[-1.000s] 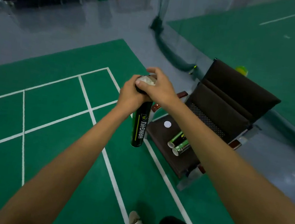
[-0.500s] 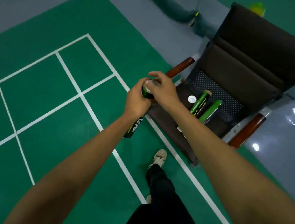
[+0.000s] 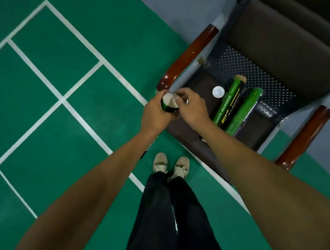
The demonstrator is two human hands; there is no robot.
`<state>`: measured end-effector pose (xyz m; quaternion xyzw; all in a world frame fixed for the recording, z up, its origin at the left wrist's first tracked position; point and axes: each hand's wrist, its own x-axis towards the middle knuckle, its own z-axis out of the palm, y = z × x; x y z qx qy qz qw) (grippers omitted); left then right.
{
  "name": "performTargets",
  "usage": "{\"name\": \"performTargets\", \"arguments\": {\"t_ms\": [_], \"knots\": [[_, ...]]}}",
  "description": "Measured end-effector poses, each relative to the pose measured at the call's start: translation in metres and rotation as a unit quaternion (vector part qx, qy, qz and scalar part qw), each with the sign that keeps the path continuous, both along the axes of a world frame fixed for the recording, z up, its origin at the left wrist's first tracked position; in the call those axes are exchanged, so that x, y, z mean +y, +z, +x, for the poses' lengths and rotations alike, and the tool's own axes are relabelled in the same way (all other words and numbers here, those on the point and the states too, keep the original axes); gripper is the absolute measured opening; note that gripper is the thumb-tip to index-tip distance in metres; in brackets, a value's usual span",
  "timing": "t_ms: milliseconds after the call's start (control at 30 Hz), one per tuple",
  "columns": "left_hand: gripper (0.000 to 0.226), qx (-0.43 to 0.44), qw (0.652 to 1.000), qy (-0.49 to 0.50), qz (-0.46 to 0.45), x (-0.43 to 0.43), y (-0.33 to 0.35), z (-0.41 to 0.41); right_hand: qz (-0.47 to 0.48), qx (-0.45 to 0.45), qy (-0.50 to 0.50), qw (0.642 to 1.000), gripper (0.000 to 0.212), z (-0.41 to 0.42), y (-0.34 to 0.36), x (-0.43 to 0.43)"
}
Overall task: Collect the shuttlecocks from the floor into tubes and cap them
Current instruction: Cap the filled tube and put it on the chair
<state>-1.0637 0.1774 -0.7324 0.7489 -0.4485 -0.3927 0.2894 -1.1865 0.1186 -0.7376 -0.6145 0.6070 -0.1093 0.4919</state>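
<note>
My left hand [image 3: 154, 114] grips a black-and-green shuttlecock tube [image 3: 168, 106] just below its top. The tube's open mouth shows white feathers inside, and its lower part is hidden behind my left wrist. My right hand [image 3: 191, 108] touches the tube's rim with curled fingertips. Two more green tubes [image 3: 228, 103] [image 3: 244, 112] lie side by side on the seat of a dark chair [image 3: 199, 83]. A round white cap [image 3: 218, 91] lies on the seat to their left.
The chair has red-brown wooden armrests [image 3: 187, 56] and stands at the green court's edge, on grey floor. White court lines [image 3: 61, 99] cross the green floor to the left. My feet in pale shoes [image 3: 171, 165] stand just in front of the chair.
The view has tilted down and come closer to the chair. Both hands with the tube now hover over the seat's front left corner, and the tube's feather-filled mouth has come into sight.
</note>
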Motion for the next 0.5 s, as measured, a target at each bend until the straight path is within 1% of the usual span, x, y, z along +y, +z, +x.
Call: {"name": "performTargets", "arguments": {"t_ms": [67,200,333,433,500], "knots": [[0.057,-0.013,0.999,-0.018,0.039,-0.015,-0.031,0.003,0.015,0.040,0.010,0.999,0.031,-0.005,-0.034,-0.012],[0.071,-0.039,0.990,-0.062,0.117,-0.035,-0.096,0.009,0.050,0.135,0.044,0.989,0.041,-0.017,-0.100,-0.032],[0.070,-0.056,0.981,-0.091,0.160,-0.048,-0.152,0.013,0.055,0.210,0.090,0.972,0.045,-0.023,-0.159,-0.052],[0.076,-0.067,0.974,-0.110,0.186,-0.052,-0.188,0.014,0.054,0.260,0.141,0.954,0.055,-0.025,-0.202,-0.061],[0.079,-0.069,0.970,-0.116,0.201,-0.055,-0.211,0.013,0.053,0.277,0.149,0.948,0.064,-0.027,-0.229,-0.066]]}}
